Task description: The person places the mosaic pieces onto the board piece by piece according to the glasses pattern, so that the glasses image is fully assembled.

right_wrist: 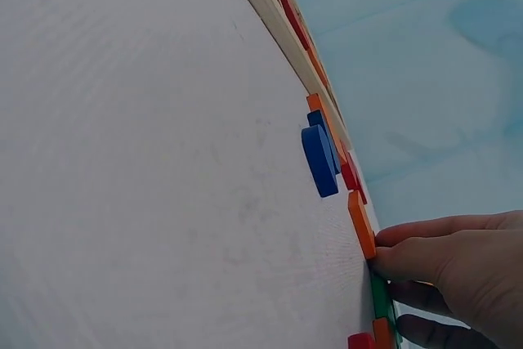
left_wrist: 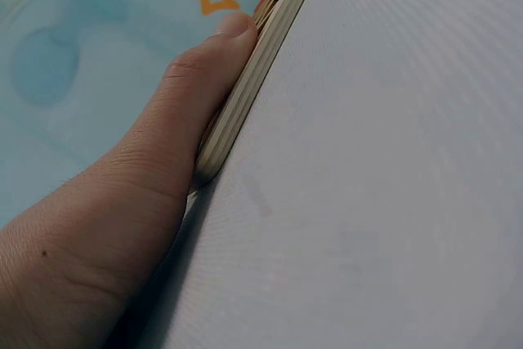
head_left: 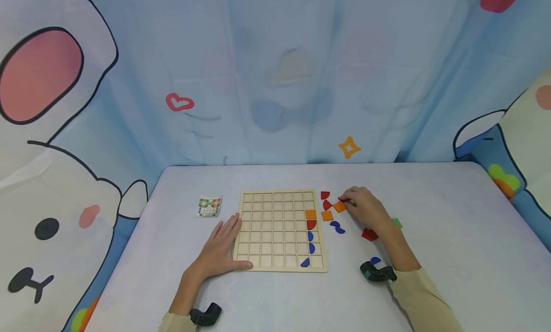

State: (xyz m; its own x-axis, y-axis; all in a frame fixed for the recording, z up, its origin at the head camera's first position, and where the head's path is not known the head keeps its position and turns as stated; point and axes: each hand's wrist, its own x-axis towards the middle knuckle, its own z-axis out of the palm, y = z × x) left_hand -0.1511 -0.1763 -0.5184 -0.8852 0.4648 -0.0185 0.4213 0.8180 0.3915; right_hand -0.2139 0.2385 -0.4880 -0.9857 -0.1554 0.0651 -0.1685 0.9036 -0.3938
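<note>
A wooden grid board (head_left: 275, 234) lies on the table. Its right-hand columns hold an orange square (head_left: 311, 215), a red quarter-circle piece (head_left: 311, 225) and several blue half-circle pieces (head_left: 312, 248). My left hand (head_left: 219, 250) rests at the board's lower left corner with fingers extended; its thumb (left_wrist: 208, 63) lies along the near edge. Right of the board, my right hand (head_left: 365, 208) reaches down among loose pieces, fingertips at an orange square (head_left: 339, 206) and a green piece (head_left: 354, 203). Whether it pinches one is hidden.
Two red pieces (head_left: 327, 205), another orange square (head_left: 327, 215) and blue half-circles (head_left: 340, 230) lie beside the board. Red squares (head_left: 369, 234), a green piece (head_left: 397, 222) and a blue half-circle (head_left: 375, 260) lie near my right forearm. A patterned card (head_left: 208, 206) lies left.
</note>
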